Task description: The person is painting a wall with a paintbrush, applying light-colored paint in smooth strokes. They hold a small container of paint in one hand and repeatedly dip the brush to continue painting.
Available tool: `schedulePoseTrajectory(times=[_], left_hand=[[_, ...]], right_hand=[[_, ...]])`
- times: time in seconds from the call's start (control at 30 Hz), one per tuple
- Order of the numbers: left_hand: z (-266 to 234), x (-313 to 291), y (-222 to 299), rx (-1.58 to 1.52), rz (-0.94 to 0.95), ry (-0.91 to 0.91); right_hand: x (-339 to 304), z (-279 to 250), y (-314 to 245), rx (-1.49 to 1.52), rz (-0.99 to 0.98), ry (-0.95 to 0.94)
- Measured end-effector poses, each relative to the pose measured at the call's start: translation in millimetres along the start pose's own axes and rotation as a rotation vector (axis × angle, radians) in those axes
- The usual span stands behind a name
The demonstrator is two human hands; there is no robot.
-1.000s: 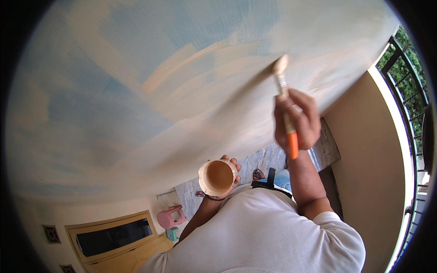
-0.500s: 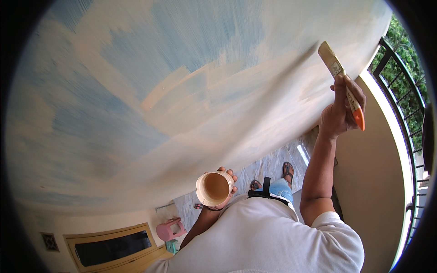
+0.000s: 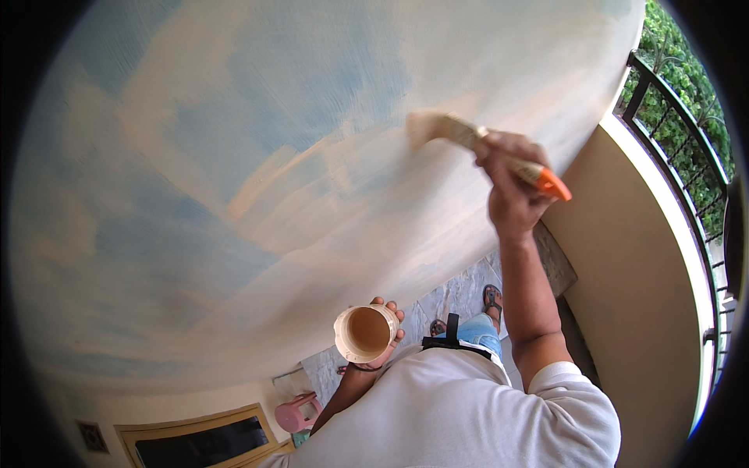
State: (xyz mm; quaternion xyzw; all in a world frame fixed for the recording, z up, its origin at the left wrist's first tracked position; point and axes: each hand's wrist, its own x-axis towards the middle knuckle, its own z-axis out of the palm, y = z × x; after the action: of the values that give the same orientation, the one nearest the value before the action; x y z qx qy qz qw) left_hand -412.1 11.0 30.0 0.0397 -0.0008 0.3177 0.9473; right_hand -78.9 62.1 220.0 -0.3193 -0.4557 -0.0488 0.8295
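My right hand (image 3: 515, 175) grips a paintbrush (image 3: 538, 173) by its handle, which ends in an orange tip. The cream-coated bristles are bent against the wall (image 3: 312, 86) and slightly blurred. This wall is blue with broad, streaky patches of cream paint over it. Lower down, close to my body, my left hand (image 3: 392, 318) is wrapped round a cream-coloured paint cup (image 3: 365, 334). The cup's mouth faces up and shows a tan inside; how much paint it holds I cannot tell.
To the right, a low cream wall (image 3: 636, 257) carries a black metal railing (image 3: 679, 109) with green foliage beyond. A pink stool (image 3: 296, 413) stands at the lower left near a wood-framed dark panel (image 3: 199, 444). Marble-patterned tiles (image 3: 460, 292) cover the floor by my feet.
My right hand has swept the brush leftward and a little down along the wall; its bristles now bend against the surface. My left hand and the cup stay nearly in place.
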Motion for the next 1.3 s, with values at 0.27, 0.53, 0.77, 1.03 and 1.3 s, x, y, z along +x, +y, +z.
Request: schedulePoseTrajectory(times=[0.27,0.53,0.77,1.03,1.3], left_hand=[[-1.2,-2.6,-6.5,0.006,0.059,0.039],[2.9,-2.0,-4.5,-0.043,0.081,0.133],[-4.6,-8.3,-4.0,-0.023,0.104,0.043],[2.0,-7.3,-4.5,-0.099,0.154,-0.106],[11.9,-5.2,-6.1,-0.092,0.138,-0.088]], right_hand=[[6.5,16.3,-20.1,-0.625,-0.499,-0.063],[-65.4,83.9,-75.8,-0.058,-0.441,-0.457],[-60.1,117.4,-59.4,0.16,-0.257,-0.553],[-8.6,23.6,-31.8,0.122,-0.066,0.04],[-38.1,127.0,-66.9,0.185,-0.277,-0.464]])
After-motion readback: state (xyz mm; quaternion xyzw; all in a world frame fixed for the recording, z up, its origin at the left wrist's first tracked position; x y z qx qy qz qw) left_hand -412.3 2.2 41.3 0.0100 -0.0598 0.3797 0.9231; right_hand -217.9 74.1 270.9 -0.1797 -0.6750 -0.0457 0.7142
